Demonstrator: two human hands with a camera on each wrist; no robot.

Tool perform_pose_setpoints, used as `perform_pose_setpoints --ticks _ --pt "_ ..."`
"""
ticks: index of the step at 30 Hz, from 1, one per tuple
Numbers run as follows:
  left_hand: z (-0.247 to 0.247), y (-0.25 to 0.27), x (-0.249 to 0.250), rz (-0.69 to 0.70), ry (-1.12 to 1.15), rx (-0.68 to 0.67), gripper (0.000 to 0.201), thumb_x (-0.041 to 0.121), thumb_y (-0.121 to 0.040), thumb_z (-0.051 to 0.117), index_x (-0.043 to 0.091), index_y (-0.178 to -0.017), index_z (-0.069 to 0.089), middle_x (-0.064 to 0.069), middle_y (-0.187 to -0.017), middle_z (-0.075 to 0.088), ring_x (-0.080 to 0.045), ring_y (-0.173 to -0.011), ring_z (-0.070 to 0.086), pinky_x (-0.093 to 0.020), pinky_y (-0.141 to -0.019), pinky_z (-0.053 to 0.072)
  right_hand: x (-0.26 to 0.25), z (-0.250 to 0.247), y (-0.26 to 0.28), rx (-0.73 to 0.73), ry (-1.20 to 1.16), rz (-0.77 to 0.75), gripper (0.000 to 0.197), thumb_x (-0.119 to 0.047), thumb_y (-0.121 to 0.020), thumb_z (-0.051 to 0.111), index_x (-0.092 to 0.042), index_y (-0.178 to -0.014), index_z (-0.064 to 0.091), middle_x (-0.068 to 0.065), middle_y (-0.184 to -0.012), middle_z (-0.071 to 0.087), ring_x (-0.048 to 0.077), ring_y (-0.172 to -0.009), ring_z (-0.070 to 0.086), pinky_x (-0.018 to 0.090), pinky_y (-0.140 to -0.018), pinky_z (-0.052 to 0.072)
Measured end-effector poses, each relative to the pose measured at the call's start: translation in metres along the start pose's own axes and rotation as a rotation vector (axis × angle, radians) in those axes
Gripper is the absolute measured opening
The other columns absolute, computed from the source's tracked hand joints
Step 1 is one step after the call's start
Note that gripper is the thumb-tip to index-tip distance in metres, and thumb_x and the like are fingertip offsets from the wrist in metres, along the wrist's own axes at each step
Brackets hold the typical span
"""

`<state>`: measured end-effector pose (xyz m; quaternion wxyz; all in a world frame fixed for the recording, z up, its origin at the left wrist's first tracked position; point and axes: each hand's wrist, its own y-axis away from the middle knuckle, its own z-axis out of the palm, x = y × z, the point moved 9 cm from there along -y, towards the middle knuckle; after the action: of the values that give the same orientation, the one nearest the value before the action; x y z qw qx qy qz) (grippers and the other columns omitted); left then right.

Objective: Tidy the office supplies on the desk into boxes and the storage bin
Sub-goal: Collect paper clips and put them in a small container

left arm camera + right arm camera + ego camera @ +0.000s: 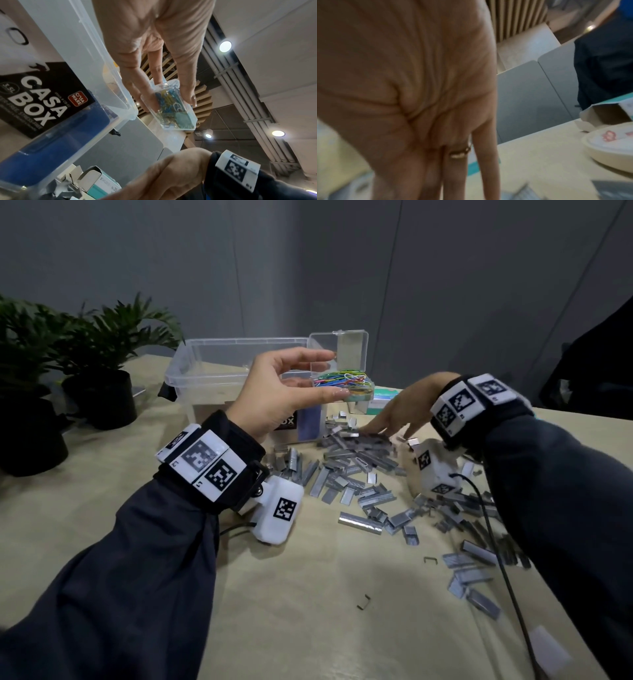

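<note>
Head view: clear paper-clip box (346, 378), lid upright, multicoloured clips.

— Item one? 
— The right hand (412, 94), palm side to the lens, fingers (486, 162) pointing down at the desk (539, 162); a gold ring (459, 154) on one finger.

— Held contents? 
— Cannot tell; the fingertips run out of frame.

— Item two? 
— An open cardboard box (606, 115) at right, flap raised, teal edge on top.

— Item three? 
— A cream round object (607, 150) with a pink mark, just in front of the box.

— Remainder? 
— Blurred grey staple strips (614, 189) at the lower edge; grey partition panels (536, 94) behind the desk.
</note>
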<state>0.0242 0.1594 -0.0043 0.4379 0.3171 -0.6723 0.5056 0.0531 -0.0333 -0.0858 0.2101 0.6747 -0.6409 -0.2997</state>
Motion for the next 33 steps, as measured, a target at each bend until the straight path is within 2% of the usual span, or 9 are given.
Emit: perform_pose_setpoints --ticks 4,7,10,12,15,18,21,24,33 --pt "-0.002 -0.001 -0.002 -0.004 -0.005 0.006 0.054 0.013 -0.064 0.088 0.014 -0.115 0.069 -0.005 -0.114 0.068 -0.021 -0.097 0.071 -0.031 -0.084 0.057 0.013 -0.027 0.014 0.201 -0.223 0.011 0.033 -0.002 -0.101 0.046 -0.012 -0.126 0.065 0.005 -0.129 0.061 0.028 -0.109 0.067 0.042 -0.094 0.054" --pt "-0.001 -0.001 -0.002 0.002 -0.012 -0.001 0.053 0.011 -0.066 0.086 0.011 -0.116 0.068 -0.007 -0.116 0.068 -0.02 -0.096 0.071 -0.028 -0.083 0.056 0.038 -0.032 0.009 0.274 0.032 0.213 0.037 -0.026 -0.087 0.074 -0.004 -0.115 0.068 0.008 -0.097 0.074 0.028 -0.088 0.072 0.043 -0.081 0.058" --pt "0.0 -0.001 -0.002 0.004 -0.016 -0.005 0.053 0.01 -0.066 0.086 0.011 -0.116 0.067 -0.007 -0.116 0.067 -0.019 -0.095 0.071 -0.027 -0.082 0.056 0.046 -0.02 0.005 0.195 0.316 0.329 0.055 -0.061 -0.06 0.084 -0.012 -0.082 0.074 -0.005 -0.057 0.07 0.016 -0.066 0.067 0.03 -0.073 0.055" --pt "0.0 -0.001 -0.002 0.004 -0.003 0.001 0.054 0.01 -0.066 0.086 0.011 -0.116 0.067 -0.007 -0.116 0.067 -0.018 -0.093 0.072 -0.025 -0.08 0.056 0.033 -0.012 0.008 0.175 0.308 0.276 0.048 -0.055 -0.072 0.08 -0.009 -0.086 0.072 -0.001 -0.07 0.072 0.018 -0.071 0.065 0.031 -0.073 0.054" --pt "0.003 0.0 -0.001 0.008 0.0 -0.006 0.053 0.009 -0.066 0.085 0.01 -0.116 0.067 -0.007 -0.115 0.068 -0.017 -0.091 0.072 -0.024 -0.08 0.056 0.011 -0.001 0.011 0.088 -0.044 0.089 0.033 -0.017 -0.094 0.064 0.0 -0.122 0.063 0.015 -0.105 0.073 0.027 -0.093 0.069 0.04 -0.092 0.055" --pt "0.005 0.001 -0.002 0.001 0.001 -0.017 0.054 0.009 -0.066 0.085 0.011 -0.116 0.067 -0.006 -0.115 0.068 -0.018 -0.095 0.072 -0.025 -0.082 0.056 0.004 -0.009 0.023 0.139 -0.228 -0.05 0.029 -0.002 -0.095 0.059 -0.007 -0.123 0.062 0.013 -0.107 0.071 0.03 -0.101 0.07 0.041 -0.088 0.057" --pt "0.005 0.002 -0.002 -0.003 0.005 -0.012 0.054 0.014 -0.064 0.087 0.014 -0.115 0.069 -0.005 -0.115 0.069 -0.021 -0.098 0.071 -0.032 -0.087 0.056 -0.008 -0.022 0.038 0.339 -0.097 -0.181 0.03 -0.002 -0.092 0.064 -0.017 -0.117 0.07 0.002 -0.094 0.072 0.017 -0.088 0.071 0.031 -0.073 0.06" --pt "0.005 0.003 -0.001 0.001 0.011 -0.002 0.055 0.015 -0.063 0.087 0.014 -0.115 0.069 -0.005 -0.115 0.069 -0.02 -0.097 0.071 -0.036 -0.09 0.056 -0.033 -0.006 0.041 0.357 0.006 -0.266 0.03 -0.006 -0.088 0.068 -0.026 -0.109 0.075 -0.003 -0.092 0.072 0.009 -0.083 0.066 0.022 -0.065 0.058" --pt "-0.003 0.0 -0.003 0.009 0.003 0.021 0.053 0.016 -0.063 0.088 0.014 -0.113 0.07 -0.006 -0.114 0.069 -0.021 -0.1 0.07 -0.039 -0.09 0.056 -0.08 0.005 0.032 0.522 0.436 -0.253 0.034 -0.033 -0.072 0.085 -0.02 -0.102 0.078 -0.003 -0.105 0.069 0.014 -0.1 0.059 0.033 -0.09 0.05"
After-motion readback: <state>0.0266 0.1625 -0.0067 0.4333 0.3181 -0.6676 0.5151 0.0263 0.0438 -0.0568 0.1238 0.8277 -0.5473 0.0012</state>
